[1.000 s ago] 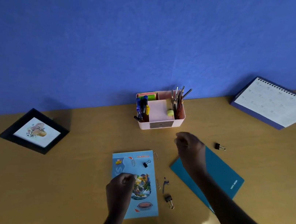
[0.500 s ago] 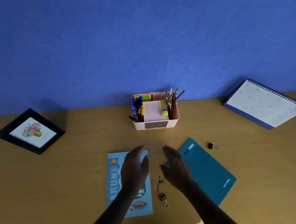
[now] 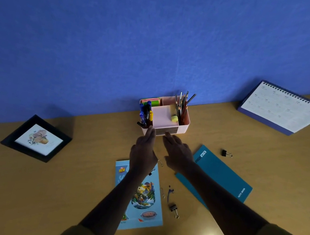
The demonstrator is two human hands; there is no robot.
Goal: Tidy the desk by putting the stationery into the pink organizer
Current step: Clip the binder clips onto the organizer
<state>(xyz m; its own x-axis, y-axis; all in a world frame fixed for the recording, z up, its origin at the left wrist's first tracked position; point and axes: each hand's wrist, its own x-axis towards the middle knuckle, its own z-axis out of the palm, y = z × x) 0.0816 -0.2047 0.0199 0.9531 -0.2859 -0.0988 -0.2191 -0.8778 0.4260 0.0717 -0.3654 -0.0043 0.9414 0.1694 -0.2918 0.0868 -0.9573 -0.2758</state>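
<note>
Centrally in the frame, the pink organizer [image 3: 184, 124] sits just above both hands; left hand [image 3: 142, 151] and right hand [image 3: 177, 155] reach its front, fingers straight, holding nothing.

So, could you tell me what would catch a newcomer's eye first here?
The left hand and right hand stretch straight fingers to the front of the pink organizer by the blue wall. A teal notebook lies right of them, and a desk calendar sits far right.
</note>
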